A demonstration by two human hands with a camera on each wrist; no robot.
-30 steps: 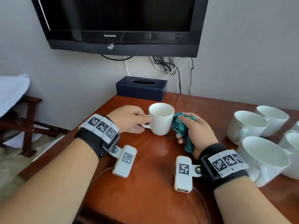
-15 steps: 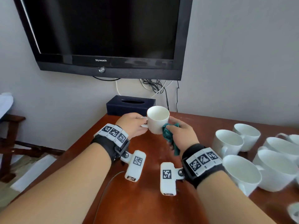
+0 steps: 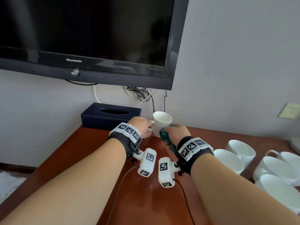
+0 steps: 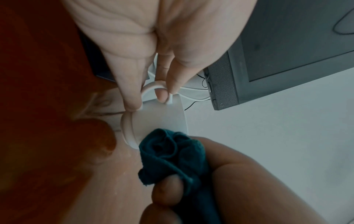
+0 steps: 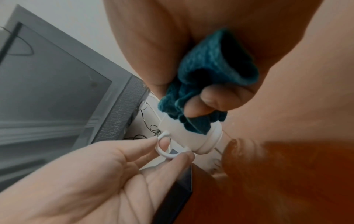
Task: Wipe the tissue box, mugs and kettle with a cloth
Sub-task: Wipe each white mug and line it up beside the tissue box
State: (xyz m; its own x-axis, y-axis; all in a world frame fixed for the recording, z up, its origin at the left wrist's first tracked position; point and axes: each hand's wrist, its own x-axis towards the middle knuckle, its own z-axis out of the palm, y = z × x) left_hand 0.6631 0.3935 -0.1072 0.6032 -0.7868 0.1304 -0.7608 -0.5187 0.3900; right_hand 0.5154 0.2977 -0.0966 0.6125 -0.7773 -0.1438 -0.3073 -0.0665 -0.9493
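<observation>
My left hand (image 3: 140,128) holds a white mug (image 3: 160,123) by its handle (image 4: 153,87), with one finger through the loop, and the mug hangs in the air above the brown table (image 3: 90,150). My right hand (image 3: 176,133) grips a bunched teal cloth (image 3: 164,138) and presses it against the mug's right lower side (image 4: 159,121). In the right wrist view the cloth (image 5: 203,78) lies on the mug (image 5: 193,134) near its base. A dark blue tissue box (image 3: 110,115) sits at the back by the wall. No kettle is in view.
Several more white mugs (image 3: 240,151) stand grouped on the right of the table. A black wall-mounted television (image 3: 84,38) hangs above the tissue box, with loose cables (image 3: 146,96) trailing beneath it. The table's left edge (image 3: 53,157) drops off to the floor.
Both hands have lifted the mug off the table and moved it away toward the wall. The cloth stays pressed against the mug's side, and the head view has tilted upward.
</observation>
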